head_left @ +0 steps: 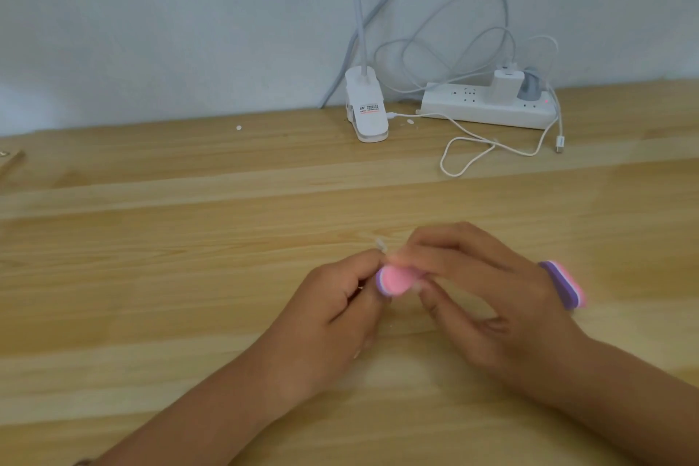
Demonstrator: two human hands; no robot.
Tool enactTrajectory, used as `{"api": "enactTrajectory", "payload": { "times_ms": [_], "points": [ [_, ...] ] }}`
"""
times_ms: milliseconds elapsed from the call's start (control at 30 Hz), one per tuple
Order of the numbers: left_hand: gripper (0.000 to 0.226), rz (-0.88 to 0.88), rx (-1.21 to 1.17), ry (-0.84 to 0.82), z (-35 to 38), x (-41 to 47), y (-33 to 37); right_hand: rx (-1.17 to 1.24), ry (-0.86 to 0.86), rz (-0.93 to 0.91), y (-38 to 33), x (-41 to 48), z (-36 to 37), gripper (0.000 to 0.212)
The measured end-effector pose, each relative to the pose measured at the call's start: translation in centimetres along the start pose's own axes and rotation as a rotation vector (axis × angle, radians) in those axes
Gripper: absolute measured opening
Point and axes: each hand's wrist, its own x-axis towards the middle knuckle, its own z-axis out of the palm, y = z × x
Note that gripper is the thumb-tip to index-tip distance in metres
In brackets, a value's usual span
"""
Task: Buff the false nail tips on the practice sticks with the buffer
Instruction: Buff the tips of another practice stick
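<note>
Step in hand: I judge I am mid-buff, working the buffer across a nail tip at the near middle of the table (151,276).
Left hand: my left hand (333,310) is curled closed around what I take to be a practice stick; the stick itself is hidden in the fist, so I cannot confirm it.
Nail tip: a small pale tip (381,245) pokes out just beyond the left fingers, blurred, touching or just beside the buffer; I cannot tell which.
Right hand: my right hand (480,295) pinches the buffer (393,279) from above, fingers folded over its middle.
Buffer: pink face and purple edge, one rounded end showing between the hands, the other end sticking out past the right wrist.
Doing it well: I would keep the pink face flat on the tip, use short light strokes, and brace the left hand on the wood so the tip does not wobble.
Risk: pressing hard could pop the tip off or score it.
Far side: a lamp clip (366,106), power strip (488,108) and loose white cable (469,159) lie well apart from the work.
</note>
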Motion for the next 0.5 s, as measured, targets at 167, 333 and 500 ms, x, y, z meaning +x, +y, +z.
{"api": "enactTrajectory", "payload": {
  "times_ms": [167, 333, 500],
  "points": [
    [0.019, 0.004, 0.031, 0.031, 0.0, 0.0, -0.1, 0.043, 0.001, 0.021, -0.1, 0.0, 0.3, 0.023],
    [0.026, -0.070, 0.033, 0.064, -0.1, -0.2, -0.1, -0.014, 0.101, 0.169, 1.5, 0.5, -1.0, 0.025],
    [0.022, -0.024, 0.148, 0.087, 0.0, -0.2, 0.3, -0.033, 0.069, 0.036, 0.4, -0.1, -0.5, 0.024]
  ]
}}
